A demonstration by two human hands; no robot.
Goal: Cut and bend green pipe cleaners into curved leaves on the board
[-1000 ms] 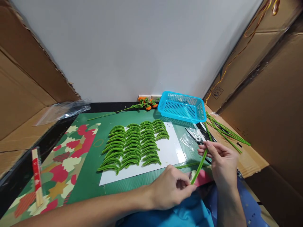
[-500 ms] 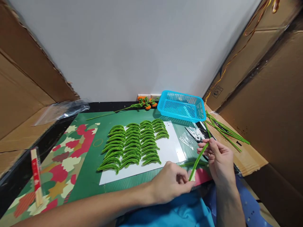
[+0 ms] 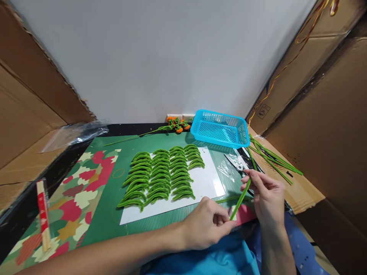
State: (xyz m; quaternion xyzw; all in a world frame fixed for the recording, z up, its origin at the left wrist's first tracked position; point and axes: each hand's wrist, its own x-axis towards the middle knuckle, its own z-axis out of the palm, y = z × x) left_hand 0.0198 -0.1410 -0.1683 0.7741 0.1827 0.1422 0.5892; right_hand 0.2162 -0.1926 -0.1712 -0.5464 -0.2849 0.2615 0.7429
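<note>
A green pipe cleaner (image 3: 240, 200) slants between my two hands. My left hand (image 3: 210, 222) pinches its lower end between thumb and forefinger. Higher up, my right hand (image 3: 266, 191) closes on the same strip with thumb and fingertips. To the left, rows of curved green pipe-cleaner pieces (image 3: 160, 174) lie in columns on a white sheet (image 3: 208, 172). Scissors (image 3: 238, 165) lie behind my right hand, their handles partly hidden by it. Another green pipe cleaner (image 3: 229, 199) rests on the table just behind my left hand.
A blue plastic basket (image 3: 219, 145) stands at the back. Beside it lies a stem with orange flowers (image 3: 179, 124). Long green pipe cleaners (image 3: 275, 158) lie on cardboard at right. At left are chopsticks in a red wrapper (image 3: 43, 214) and a clear bag (image 3: 71, 135). Cardboard walls flank both sides.
The right hand's fingers have slid slightly down and closed more around the pipe cleaner, which now looks straighter. The left hand has hardly moved.
</note>
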